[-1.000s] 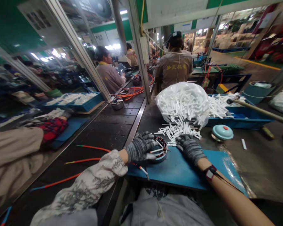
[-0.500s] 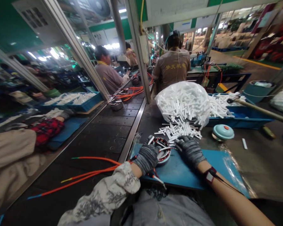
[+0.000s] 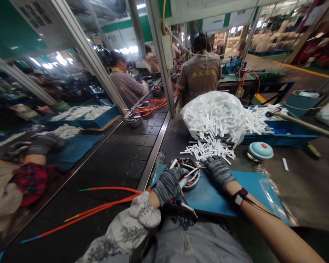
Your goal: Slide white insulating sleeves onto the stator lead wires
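A ring-shaped motor stator (image 3: 192, 185) with dark windings and red-orange bits lies on a blue mat (image 3: 208, 202). My left hand (image 3: 168, 182), in a grey knitted glove, is closed at its left side on a lead wire with a white sleeve (image 3: 183, 182). Another white-sleeved lead (image 3: 191, 172) slants across the ring. My right hand (image 3: 218, 171), gloved alike, has its fingers curled at the stator's right rim, by the near edge of a pile of white tubes (image 3: 212, 149); its fingertips are partly hidden. Orange lead wires (image 3: 106, 202) trail left from under my left wrist.
A clear bag of white tubes (image 3: 215, 117) stands behind the pile, beside a blue bin (image 3: 282, 133). A round light-blue container (image 3: 260, 150) sits at right. To the left runs a dark conveyor (image 3: 117, 160) with another stator (image 3: 133, 120). Co-workers sit beyond; another's gloved hand (image 3: 45, 142) is at left.
My left hand has shifted slightly left and down along the stator, and the orange wires have slid left. My right hand has moved slightly left. The co-worker's arm at left has pulled back.
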Demonstrator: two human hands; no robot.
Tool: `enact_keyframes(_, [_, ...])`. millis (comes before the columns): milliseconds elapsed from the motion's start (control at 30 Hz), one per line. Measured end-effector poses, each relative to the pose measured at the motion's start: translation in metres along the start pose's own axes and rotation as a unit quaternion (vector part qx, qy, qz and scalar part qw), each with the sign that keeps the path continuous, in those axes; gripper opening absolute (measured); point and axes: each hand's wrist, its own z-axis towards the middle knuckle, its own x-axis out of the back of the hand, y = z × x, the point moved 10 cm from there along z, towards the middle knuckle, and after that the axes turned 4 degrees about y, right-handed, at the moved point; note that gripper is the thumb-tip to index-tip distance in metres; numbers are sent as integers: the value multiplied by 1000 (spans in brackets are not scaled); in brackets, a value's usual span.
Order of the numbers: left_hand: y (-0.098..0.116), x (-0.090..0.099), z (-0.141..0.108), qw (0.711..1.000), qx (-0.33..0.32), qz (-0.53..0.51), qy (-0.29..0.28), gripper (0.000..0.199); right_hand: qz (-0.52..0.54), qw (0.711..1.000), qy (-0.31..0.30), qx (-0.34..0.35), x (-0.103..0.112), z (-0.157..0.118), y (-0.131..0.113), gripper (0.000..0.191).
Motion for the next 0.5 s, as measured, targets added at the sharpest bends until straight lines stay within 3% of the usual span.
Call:
enact_keyframes(167, [-6,-10,-3,1000,2,28,-10,28,8,1000,16,-14,-1,1,1,29])
enact_keyframes(267, [-5,-11,-6,999,-18,48,-7,32,73,991,106,-32,16,-5,11,32])
enact_keyframes(400, [-4,-13,-7,997,-36,61,-5,35,275,915,290,-57,54,-33,36,30])
enact_keyframes(500, [-4,-13,-4,998,-47,42,14,34,373,876,279,-125,52,-49,50,31])
